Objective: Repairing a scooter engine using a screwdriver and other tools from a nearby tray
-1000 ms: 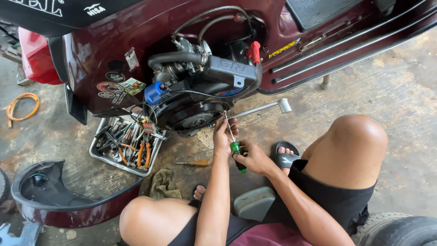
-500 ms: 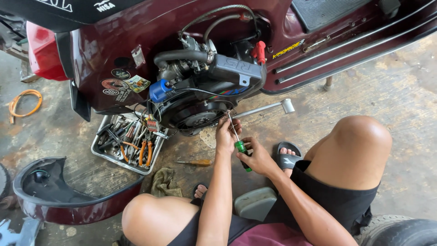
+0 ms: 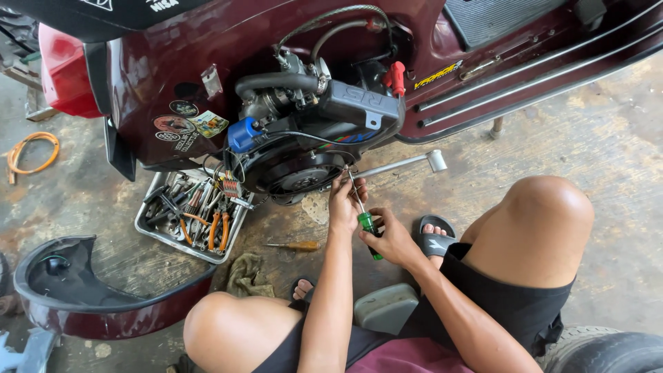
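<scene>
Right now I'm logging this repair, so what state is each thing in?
Scooter engine: side cover off, exposed.
Side panel: removed, lying on the floor.
Green-handled screwdriver: held by right hand, tip up at the engine's lower edge.
Left hand: fingers around the screwdriver shaft.
Tool tray: on the floor, full of tools.
Orange-handled screwdriver: lying loose on the floor.
Kickstart lever: sticking out sideways.

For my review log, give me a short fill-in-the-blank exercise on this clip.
1. The right hand grips a screwdriver with a ____ handle.
2. The left hand steadies the shaft beside the ____ below the scooter body.
3. The tray of tools lies on the ____.
4. A second screwdriver lies loose, with an ____ handle.

Missing words: green; engine; floor; orange
</scene>
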